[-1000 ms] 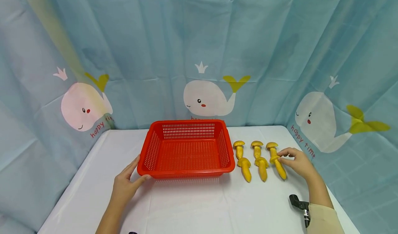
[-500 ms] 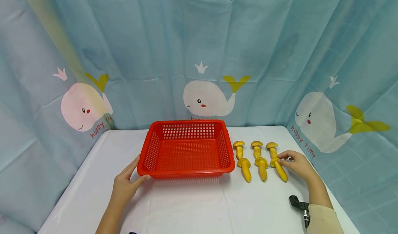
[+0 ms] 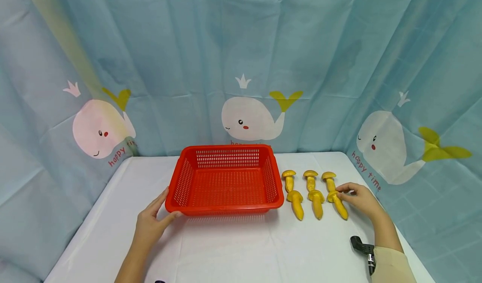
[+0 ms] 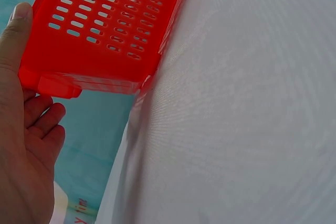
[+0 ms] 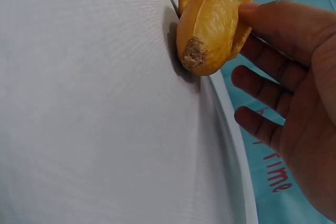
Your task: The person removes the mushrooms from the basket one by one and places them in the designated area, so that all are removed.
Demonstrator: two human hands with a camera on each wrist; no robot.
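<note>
A red perforated plastic basket (image 3: 226,210) stands on the table left of two rows of yellow toy mushrooms. My left hand (image 3: 148,224) holds its near-left corner; in the left wrist view the thumb (image 4: 17,38) lies against the rim, with curled fingers (image 4: 47,121) beneath. At the right end of the front row lies a yellow mushroom (image 3: 340,208), its cap touching the stem of the mushroom behind (image 3: 330,183). My right hand (image 3: 361,200) pinches its cap edge. Seen from the right wrist, the brown stem tip (image 5: 194,53) faces the camera; the other fingers stay loosely bent.
Two front-row mushrooms (image 3: 296,205) (image 3: 317,205) and two back-row ones (image 3: 289,182) (image 3: 311,181) lie between basket and right hand. A black device (image 3: 362,247) sits beside the right sleeve (image 3: 391,265). Whale-printed curtains (image 3: 180,107) surround the white tabletop (image 3: 233,249).
My right hand and the pinched mushroom have shifted slightly toward me. The left hand and the basket stay in place.
</note>
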